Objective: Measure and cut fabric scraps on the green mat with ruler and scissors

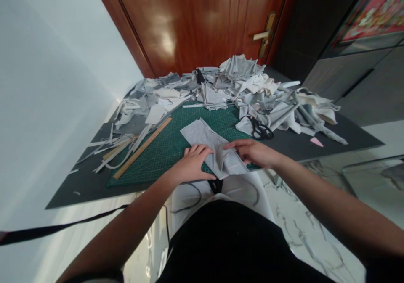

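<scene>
Black clothing (221, 241) lay nearest; beyond it, grey cloth (202, 133) puckered on the green mat (167, 150), by the tabletop (284, 144) edge. The left hand (192, 165) rested spread over it; the right hand (255, 152) had its side in a pinching grip. Uneven pulling could have skewed its layers.

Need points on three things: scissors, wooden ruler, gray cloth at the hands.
Scissors (260, 129): head view, on the black handles.
Wooden ruler (142, 149): head view, mid-length on its face.
Gray cloth (212, 140): head view, upper surface near its middle.
</scene>
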### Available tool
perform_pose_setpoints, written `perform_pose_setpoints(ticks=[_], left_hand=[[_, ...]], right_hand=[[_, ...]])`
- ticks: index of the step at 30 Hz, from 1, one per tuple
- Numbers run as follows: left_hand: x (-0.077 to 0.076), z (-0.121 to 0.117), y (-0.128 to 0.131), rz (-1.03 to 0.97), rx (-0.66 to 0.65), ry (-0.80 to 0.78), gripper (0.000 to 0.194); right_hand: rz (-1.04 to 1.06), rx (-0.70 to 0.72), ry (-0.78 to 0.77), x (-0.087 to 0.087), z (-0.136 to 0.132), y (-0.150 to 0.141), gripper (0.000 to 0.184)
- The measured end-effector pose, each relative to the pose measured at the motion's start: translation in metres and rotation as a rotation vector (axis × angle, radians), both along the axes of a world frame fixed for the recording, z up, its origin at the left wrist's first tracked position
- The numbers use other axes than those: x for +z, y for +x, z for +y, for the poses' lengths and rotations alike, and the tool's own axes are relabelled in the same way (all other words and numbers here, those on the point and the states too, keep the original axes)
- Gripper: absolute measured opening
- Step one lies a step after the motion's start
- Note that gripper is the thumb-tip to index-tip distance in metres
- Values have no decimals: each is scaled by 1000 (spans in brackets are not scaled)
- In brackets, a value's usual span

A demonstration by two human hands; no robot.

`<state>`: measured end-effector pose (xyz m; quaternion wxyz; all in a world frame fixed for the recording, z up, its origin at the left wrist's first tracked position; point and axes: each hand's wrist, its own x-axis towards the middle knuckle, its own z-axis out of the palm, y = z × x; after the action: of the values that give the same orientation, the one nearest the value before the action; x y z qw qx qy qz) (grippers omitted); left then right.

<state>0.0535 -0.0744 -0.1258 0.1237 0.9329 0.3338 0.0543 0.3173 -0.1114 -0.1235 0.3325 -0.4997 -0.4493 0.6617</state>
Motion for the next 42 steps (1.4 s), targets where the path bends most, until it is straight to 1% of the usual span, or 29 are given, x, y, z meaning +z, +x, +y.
perform_pose_setpoints(ticks=[2,5,8,11,13,14,16,17,18,20,22,24,26,29,31,33,35,38,40,42], left_hand=[[-6,2,-4,-9,6,22,77],[-13,1,-10,-40,-9,57,68],[-16,-4,-12,-57,-28,75,53],[-17,-5,-13,-80,-21,65,46],[-17,0,-15,-107,53,70,43],[-17,4,-17,-119,118,80,42],[-18,15,-22,-129,268,112,41],[-18,22,-25,-123,333,126,42],[-18,28,-28,-112,380,142,44],[-18,41,-32,-88,426,181,48],[-19,53,-33,-73,390,192,51],[-20,63,-30,-42,326,151,52],[-23,72,-27,22,299,98,53],[-25,85,-26,114,322,58,52],[-23,91,-30,148,338,48,53],[-17,91,-38,187,386,54,54],[-7,84,-47,235,462,71,54],[11,63,-57,307,574,76,51],[23,49,-55,369,594,96,48],[29,39,-43,392,568,145,43]], right_hand=[[-38,12,-24,-2,-5,6,53],[-12,-62,-39,-12,-14,14,51],[-16,-109,0,-15,-23,22,48],[-149,-211,91,-12,-34,30,36],[-343,-266,148,-11,-45,34,28],[-455,-259,141,-13,-53,34,28],[-613,-193,52,-19,-68,29,38],[-622,-158,-9,-24,-74,25,44],[-570,-143,-63,-30,-80,19,47],[-333,-199,-139,-42,-85,6,48],[-69,-318,-177,-51,-86,-6,48],[79,-395,-173,-55,-85,-12,51],[89,-390,-138,-54,-85,-12,53],[-12,-339,-70,-47,-84,-3,53],[-131,-325,-26,-41,-79,6,49],[-315,-299,44,-34,-66,13,40],[-551,-278,179,-27,-46,18,32],[-912,-263,432,-17,-6,22,23],[-1033,-263,533,-14,20,22,18],[-1033,-313,571,-15,40,19,16]])
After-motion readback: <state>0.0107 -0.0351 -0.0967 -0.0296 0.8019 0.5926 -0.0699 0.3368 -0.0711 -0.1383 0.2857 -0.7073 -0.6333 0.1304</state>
